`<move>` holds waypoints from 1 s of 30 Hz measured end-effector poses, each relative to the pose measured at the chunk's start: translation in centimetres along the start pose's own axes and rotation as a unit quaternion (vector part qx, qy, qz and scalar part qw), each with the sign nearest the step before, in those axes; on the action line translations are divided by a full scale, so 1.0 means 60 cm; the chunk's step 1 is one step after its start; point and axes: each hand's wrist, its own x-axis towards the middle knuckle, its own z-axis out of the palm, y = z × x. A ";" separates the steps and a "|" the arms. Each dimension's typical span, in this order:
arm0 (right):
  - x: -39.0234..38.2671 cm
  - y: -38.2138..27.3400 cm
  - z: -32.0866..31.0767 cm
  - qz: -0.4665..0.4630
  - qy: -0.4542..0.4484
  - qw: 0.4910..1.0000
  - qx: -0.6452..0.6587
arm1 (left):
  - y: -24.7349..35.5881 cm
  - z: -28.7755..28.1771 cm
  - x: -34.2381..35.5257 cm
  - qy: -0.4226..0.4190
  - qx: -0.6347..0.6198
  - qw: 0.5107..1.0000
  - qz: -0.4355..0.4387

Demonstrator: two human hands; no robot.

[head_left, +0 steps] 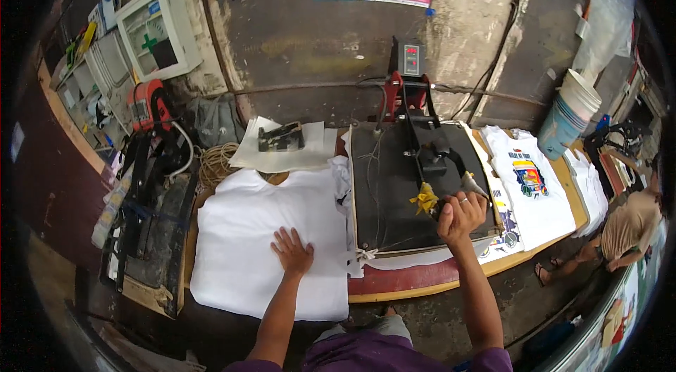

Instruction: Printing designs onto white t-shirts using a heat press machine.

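**Heat press handle gripped, other hand flat on a white shirt**

Heat press (415, 189) sat at the centre of the frame, its dark upper plate lowered over white fabric that stuck out along the lower edge. We had our right hand (461, 216) closed around the press handle (443, 209), right of centre, fingers curled over it, a ring showing on one finger. A yellow scrap (425, 197) was tied just left of that hand. Our left hand (292, 251) lay spread, palm down, on a white shirt (264, 245) stretched flat in the lower left of the frame, fingers apart and pointing upward in the picture. Both the press and the shirt rested on a wooden table (451, 282) with a pale front edge.

To the right of the press lay printed white shirts (529, 185) with a coloured design, overlapping one another. Above the plain shirt, sheets of white paper (282, 154) carried a small dark tool (282, 137), and a coil of rope (217, 163) sat to their left. A second dark press (151, 196) stood at the left edge. Stacked buckets (569, 115) were at the upper right, and another person (627, 228) crouched at the right rim
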 end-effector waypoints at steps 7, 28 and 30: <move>0.003 -0.009 -0.017 0.031 -0.027 0.999 0.025 | -0.028 -0.009 0.002 -0.045 -0.040 0.998 0.030; 0.023 0.026 -0.057 0.028 -0.177 0.981 0.078 | 0.358 -0.492 -0.168 0.251 -0.396 0.715 0.519; 0.020 0.036 -0.064 -0.024 -0.177 0.979 0.095 | 0.407 -0.521 -0.194 0.266 -0.343 0.699 0.569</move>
